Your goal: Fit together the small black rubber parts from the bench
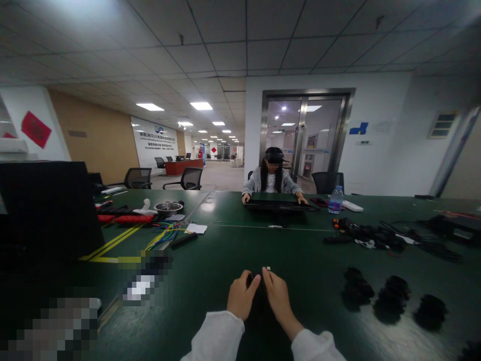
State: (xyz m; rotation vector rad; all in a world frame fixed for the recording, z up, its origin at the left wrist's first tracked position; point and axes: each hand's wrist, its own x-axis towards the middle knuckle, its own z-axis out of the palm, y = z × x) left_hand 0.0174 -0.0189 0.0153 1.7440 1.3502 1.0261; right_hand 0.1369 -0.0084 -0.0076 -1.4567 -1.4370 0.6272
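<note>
Low over the green table, my left hand (241,296) is closed, its thumb and curled fingers around a small black object (249,279) that is mostly hidden. Close beside it, my right hand (278,297) has its thumb and fingers pressed together. Just past those fingertips shows a tiny whitish piece (268,268); whether the right hand holds it or it lies beyond, I cannot tell. The gap between the hands is dark, so any link between them cannot be made out.
Several black lumpy parts (393,299) lie to the right. Dark cables (376,233) and a water bottle (335,199) stand farther back. Across the table a person (272,178) grips a black flat panel (280,205). Coloured wires (165,234) and a black monitor (48,210) are left.
</note>
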